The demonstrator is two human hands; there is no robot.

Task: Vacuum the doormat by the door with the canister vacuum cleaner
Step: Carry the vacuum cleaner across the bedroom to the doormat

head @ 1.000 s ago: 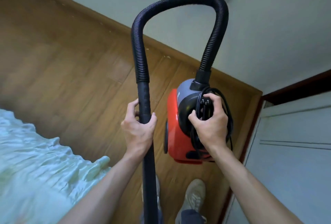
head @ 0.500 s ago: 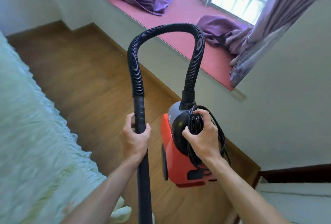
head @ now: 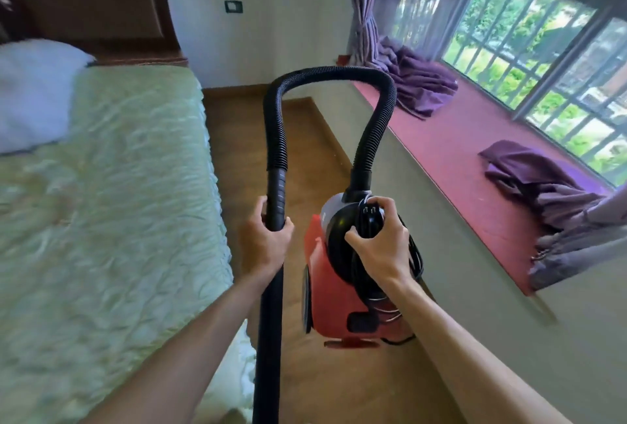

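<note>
The rigid black tube (head: pixel 275 199) runs off the near edge, so its lower end is cut off. The left hand (head: pixel 266 243) is wrapped round it just below the one ribbed hose (head: pixel 325 72), which arches over to the single red canister vacuum cleaner (head: pixel 325 305). The right hand (head: pixel 380 247) clasps the canister's top, fingers curled over the coiled black cord (head: pixel 415 254) and covering what lies beneath. The canister is over the wood floor (head: pixel 305 138), between the blurred bed (head: pixel 118 203) on the left and the red window ledge (head: pixel 458 152) on the right, which bears two purple curtain heaps (head: pixel 417 87).

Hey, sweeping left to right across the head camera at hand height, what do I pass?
Bed, left hand gripping the wand, red canister held by the right hand, pink window ledge, gathered curtain.
</note>
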